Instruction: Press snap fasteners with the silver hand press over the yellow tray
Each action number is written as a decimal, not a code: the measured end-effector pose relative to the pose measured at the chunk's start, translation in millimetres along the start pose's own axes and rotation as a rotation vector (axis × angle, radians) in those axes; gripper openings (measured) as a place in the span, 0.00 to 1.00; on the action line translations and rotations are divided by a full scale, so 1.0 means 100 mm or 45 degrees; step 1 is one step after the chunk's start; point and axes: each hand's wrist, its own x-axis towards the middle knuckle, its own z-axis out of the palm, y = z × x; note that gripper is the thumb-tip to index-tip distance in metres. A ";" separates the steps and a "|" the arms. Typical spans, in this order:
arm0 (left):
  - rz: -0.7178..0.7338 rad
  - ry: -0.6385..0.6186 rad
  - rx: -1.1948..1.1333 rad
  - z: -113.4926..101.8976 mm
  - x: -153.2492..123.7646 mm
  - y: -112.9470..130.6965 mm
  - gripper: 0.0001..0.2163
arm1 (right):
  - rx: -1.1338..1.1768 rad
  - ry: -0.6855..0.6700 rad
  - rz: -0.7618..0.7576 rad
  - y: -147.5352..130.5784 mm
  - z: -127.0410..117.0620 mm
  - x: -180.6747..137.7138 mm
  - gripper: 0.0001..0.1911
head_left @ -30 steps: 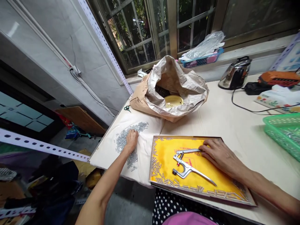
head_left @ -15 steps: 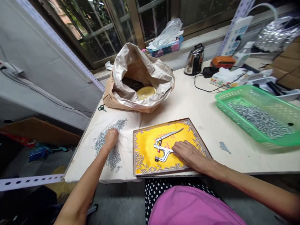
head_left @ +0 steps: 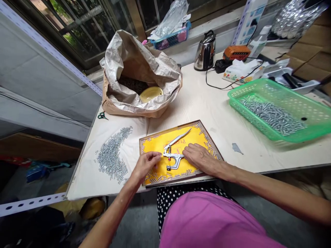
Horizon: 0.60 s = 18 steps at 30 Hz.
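Note:
My right hand [head_left: 198,157] is closed round the lower handle of silver snap pliers [head_left: 176,159]; their upper handle slants up and their jaws face left. The pliers lie over a shallow tray [head_left: 181,126] with a yellow lining and small metal pins along its edges. Over the tray's left side, my left hand [head_left: 145,166] is pinched, thumb against fingers, just left of the pliers' head. Whatever sits between those fingertips is too small to make out. Beyond this hand, a heap of small metal pins [head_left: 112,153] lies on a white cloth [head_left: 86,163].
A large open sack [head_left: 134,112] with a yellow bowl [head_left: 151,94] inside stands behind. Green scissors [head_left: 102,116] lie left of it. To the right are a green basket [head_left: 261,125] of metal pins, a kettle [head_left: 205,51] and a tissue box [head_left: 240,73].
My left hand has left the pin heap and moved right to the tray, beside the pliers' head. My right hand keeps its hold on the pliers. The camera view has shifted a little.

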 end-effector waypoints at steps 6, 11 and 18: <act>-0.091 0.032 -0.097 0.34 -0.09 -0.19 0.19 | -0.028 0.026 -0.052 -0.06 -0.04 -0.02 0.09; -0.164 0.063 -0.032 0.39 -0.09 -0.20 0.16 | -0.073 -0.001 -0.070 -0.05 -0.08 0.00 0.10; -0.302 -0.023 0.126 0.36 -0.02 -0.12 0.07 | -0.047 -0.031 -0.073 -0.01 -0.04 0.03 0.09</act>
